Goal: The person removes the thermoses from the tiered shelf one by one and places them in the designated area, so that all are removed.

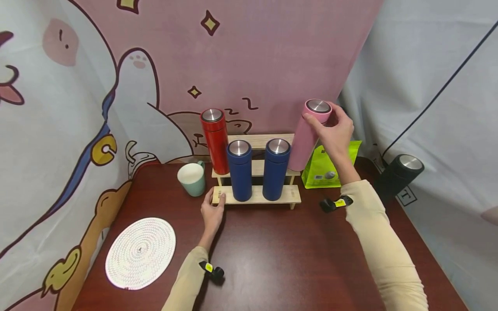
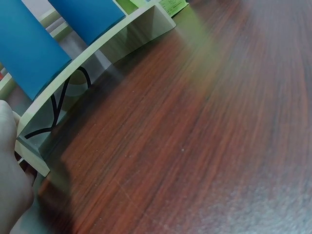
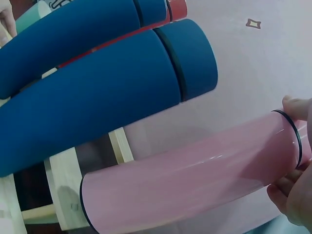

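Observation:
My right hand (image 1: 337, 131) grips a pink thermos bottle (image 1: 305, 144) around its upper part, just below the steel-topped lid. The bottle leans slightly, and its base is at the right end of the middle step of a wooden stepped rack (image 1: 256, 194). With thumb on top, my left hand (image 1: 212, 212) holds the left end of the rack's front step. Two blue thermos bottles (image 1: 242, 172) stand upright on that front step. Behind them on the left, a red thermos bottle (image 1: 216, 142) stands on the middle step. In the right wrist view the pink bottle's base (image 3: 90, 202) overlaps a wooden slat.
A mint-green mug (image 1: 193, 183) stands left of the rack, and a round white woven mat (image 1: 141, 252) lies at the front left. Behind my right wrist is a lime-green pouch (image 1: 317, 172). A black thermos bottle (image 1: 398, 175) stands at the right table edge. Patterned cloth hangs behind.

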`<move>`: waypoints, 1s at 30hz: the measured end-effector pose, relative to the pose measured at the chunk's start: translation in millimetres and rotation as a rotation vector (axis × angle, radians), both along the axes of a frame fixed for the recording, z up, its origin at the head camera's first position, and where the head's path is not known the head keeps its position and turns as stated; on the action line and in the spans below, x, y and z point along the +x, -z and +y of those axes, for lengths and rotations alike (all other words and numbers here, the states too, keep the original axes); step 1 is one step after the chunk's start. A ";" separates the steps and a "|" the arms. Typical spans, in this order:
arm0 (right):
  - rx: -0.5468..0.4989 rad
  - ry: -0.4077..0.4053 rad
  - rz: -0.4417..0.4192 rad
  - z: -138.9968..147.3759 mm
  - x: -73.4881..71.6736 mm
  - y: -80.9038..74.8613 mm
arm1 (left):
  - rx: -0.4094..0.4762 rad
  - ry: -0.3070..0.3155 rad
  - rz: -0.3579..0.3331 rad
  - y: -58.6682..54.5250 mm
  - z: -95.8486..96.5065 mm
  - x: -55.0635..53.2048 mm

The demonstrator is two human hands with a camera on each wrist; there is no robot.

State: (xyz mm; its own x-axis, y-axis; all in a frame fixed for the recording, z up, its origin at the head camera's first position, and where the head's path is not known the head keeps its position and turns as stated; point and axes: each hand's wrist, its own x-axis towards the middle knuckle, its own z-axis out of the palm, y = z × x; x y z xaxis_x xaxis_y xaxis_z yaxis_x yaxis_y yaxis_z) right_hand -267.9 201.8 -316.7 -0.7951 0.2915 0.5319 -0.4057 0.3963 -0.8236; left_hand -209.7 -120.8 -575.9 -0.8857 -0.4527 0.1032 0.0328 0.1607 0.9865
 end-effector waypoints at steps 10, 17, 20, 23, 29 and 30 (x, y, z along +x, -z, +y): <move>0.029 0.038 -0.016 24.3 14.7 2.7 | -0.014 -0.006 0.002 -1.1 -3.5 -0.9; 0.058 0.082 -0.047 41.8 24.3 10.0 | -0.020 -0.010 0.010 -2.7 -3.9 -1.8; 0.064 0.093 -0.069 51.8 32.0 13.5 | -0.012 0.002 -0.002 -3.0 -1.6 -0.6; 0.068 0.110 -0.099 62.1 40.3 18.9 | -0.006 0.005 -0.007 -2.9 0.5 1.1; 0.106 0.156 -0.176 76.8 54.3 30.8 | 0.004 -0.002 0.018 -1.2 1.4 2.4; 0.114 0.162 -0.194 78.7 56.2 32.8 | 0.008 -0.004 0.022 -0.7 1.3 2.2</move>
